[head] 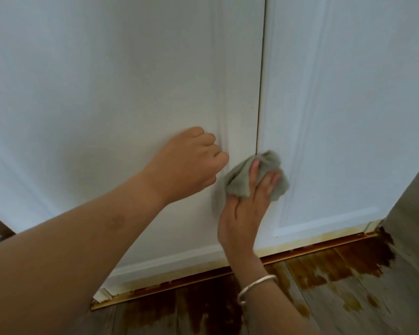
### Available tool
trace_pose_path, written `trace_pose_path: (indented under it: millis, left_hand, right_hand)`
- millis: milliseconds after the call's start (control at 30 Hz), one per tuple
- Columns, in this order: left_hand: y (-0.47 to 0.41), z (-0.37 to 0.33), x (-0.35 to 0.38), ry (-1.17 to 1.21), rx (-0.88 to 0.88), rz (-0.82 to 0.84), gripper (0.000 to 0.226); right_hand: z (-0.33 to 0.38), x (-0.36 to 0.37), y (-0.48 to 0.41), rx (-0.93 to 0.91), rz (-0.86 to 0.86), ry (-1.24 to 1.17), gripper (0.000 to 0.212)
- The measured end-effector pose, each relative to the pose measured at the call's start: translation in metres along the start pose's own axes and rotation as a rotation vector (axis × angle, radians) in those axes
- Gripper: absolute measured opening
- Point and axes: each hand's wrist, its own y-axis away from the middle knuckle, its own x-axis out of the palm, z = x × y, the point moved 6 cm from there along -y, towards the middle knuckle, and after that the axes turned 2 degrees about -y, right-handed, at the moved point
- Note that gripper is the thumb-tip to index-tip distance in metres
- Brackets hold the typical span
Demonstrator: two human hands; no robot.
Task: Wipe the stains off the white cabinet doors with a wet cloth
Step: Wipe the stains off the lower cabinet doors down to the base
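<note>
Two white panelled cabinet doors fill the view, the left door [107,81] and the right door [361,93], meeting at a narrow dark gap. A crumpled grey-green cloth [237,182] lies against the doors across the bottom of that gap. My right hand [244,209] presses it to the surface with straight fingers. My left hand [189,163] rests as a loose fist on the left door just beside the cloth and holds nothing. Yellow-brown staining [312,238] runs along the doors' bottom edges.
Below the doors a rusty metal strip [179,284] borders a grey plank floor with large brown rust-coloured patches [348,262]. A grey surface [416,213] stands at the right edge. A silver bangle [254,285] is on my right wrist.
</note>
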Motion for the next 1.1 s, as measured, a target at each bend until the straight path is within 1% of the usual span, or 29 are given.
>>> trace_pose_path:
  millis: [33,100,200,267,367,433,500,567,600,633,667,733,800,833,933,967,1000,1033,1067,1100]
  left_hand:
    - [0.001,0.000,0.000,-0.019,0.007,-0.027,0.025]
    - [0.003,-0.002,0.002,-0.048,0.019,-0.069,0.023]
    - [0.004,-0.001,0.004,-0.073,0.017,-0.082,0.017]
    - [0.005,0.000,0.005,-0.080,0.012,-0.088,0.015]
    - [0.005,-0.002,0.006,-0.087,-0.004,-0.129,0.017]
    - [0.005,-0.004,0.004,-0.082,-0.006,-0.132,0.019]
    - [0.005,-0.003,0.004,-0.071,-0.007,-0.118,0.022]
    - [0.006,-0.001,0.005,-0.035,-0.016,-0.086,0.020]
    - [0.006,0.000,0.006,-0.020,-0.019,-0.077,0.019]
    - [0.006,0.000,0.006,-0.008,-0.018,-0.066,0.018]
    - [0.007,0.000,0.004,0.002,-0.018,-0.058,0.018]
    - [0.006,0.000,0.002,0.029,-0.031,-0.053,0.019]
    - [0.004,0.000,0.000,0.075,-0.074,-0.036,0.022]
    - [0.004,0.000,-0.002,0.096,-0.102,-0.033,0.024]
    - [0.016,-0.005,-0.008,0.264,-0.181,-0.032,0.027]
    - [0.021,-0.009,-0.007,0.358,-0.220,0.012,0.023]
    - [0.031,-0.012,-0.004,0.480,-0.305,0.118,0.018]
    - [0.045,-0.015,0.003,0.627,-0.436,0.280,0.018]
    - [0.059,-0.021,0.011,0.800,-0.581,0.460,0.025]
    - [0.075,-0.028,0.014,1.007,-0.737,0.600,0.035]
  right_hand:
    - [0.001,0.000,-0.012,-0.014,-0.039,0.004,0.056]
    - [-0.005,0.002,-0.020,0.018,-0.121,-0.027,0.058]
    - [-0.033,0.004,0.002,0.218,-0.171,-0.092,0.064]
    - [-0.055,-0.002,0.023,0.421,-0.173,-0.146,0.062]
    - [-0.089,-0.007,0.055,0.823,-0.170,-0.324,0.064]
    - [-0.107,-0.006,0.068,1.033,-0.171,-0.371,0.060]
    - [-0.132,-0.007,0.077,1.261,-0.217,-0.404,0.050]
    - [-0.148,-0.009,0.085,1.433,-0.184,-0.541,0.033]
    - [-0.151,-0.014,0.089,1.460,-0.121,-0.545,0.032]
    - [-0.154,-0.019,0.094,1.454,-0.019,-0.490,0.029]
    - [-0.152,-0.024,0.099,1.424,0.093,-0.390,0.025]
    - [-0.141,-0.035,0.108,1.318,0.264,-0.229,0.021]
    - [-0.119,-0.038,0.115,1.276,0.428,-0.211,0.021]
    - [-0.105,-0.037,0.117,1.301,0.507,-0.280,0.026]
    - [-0.049,-0.037,0.119,1.473,0.684,-0.706,0.041]
    - [-0.036,-0.039,0.112,1.506,0.713,-0.806,0.042]
    - [-0.023,-0.040,0.105,1.507,0.751,-0.839,0.042]
    - [-0.008,-0.041,0.097,1.467,0.819,-0.846,0.042]
    - [0.004,-0.041,0.088,1.398,0.899,-0.827,0.043]
    - [0.021,-0.038,0.081,1.311,0.995,-0.783,0.041]
